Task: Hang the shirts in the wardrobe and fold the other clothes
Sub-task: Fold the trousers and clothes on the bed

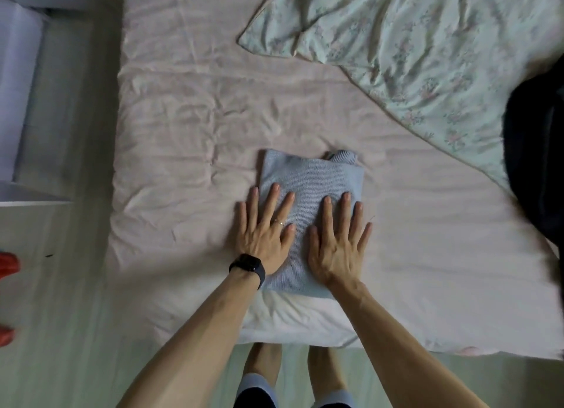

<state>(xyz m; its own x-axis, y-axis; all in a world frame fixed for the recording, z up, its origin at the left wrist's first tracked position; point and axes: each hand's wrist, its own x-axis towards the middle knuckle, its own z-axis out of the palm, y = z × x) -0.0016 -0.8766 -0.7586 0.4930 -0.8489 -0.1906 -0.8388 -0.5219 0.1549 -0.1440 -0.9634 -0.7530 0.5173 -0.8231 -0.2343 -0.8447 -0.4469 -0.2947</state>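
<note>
A light blue ribbed knit garment (311,175), folded into a neat rectangle, lies on the near part of the bed, close to its front edge. A small ribbed piece pokes out at its far right corner. The left hand (265,227) presses flat on the garment's left side, its outer fingers reaching past the edge onto the sheet. The right hand (335,239) presses flat on the right side, just beside the left. Both have a released grip: fingers straight and spread, nothing held. A thin ring (278,223) sits on one left finger and a black smartwatch (248,265) on the left wrist.

Under the garment is a wrinkled pale pink bed sheet (183,132). A pale green floral quilt (412,41) lies crumpled across the far right of the bed, well apart from the garment. A dark, blurred object (534,163) rests at the right edge; I cannot tell what it is. Left of the bed are the pale floor (61,316), a piece of white furniture (18,102) and two red-orange shapes (7,265) at the frame edge. The person's bare lower legs (262,365) show below.
</note>
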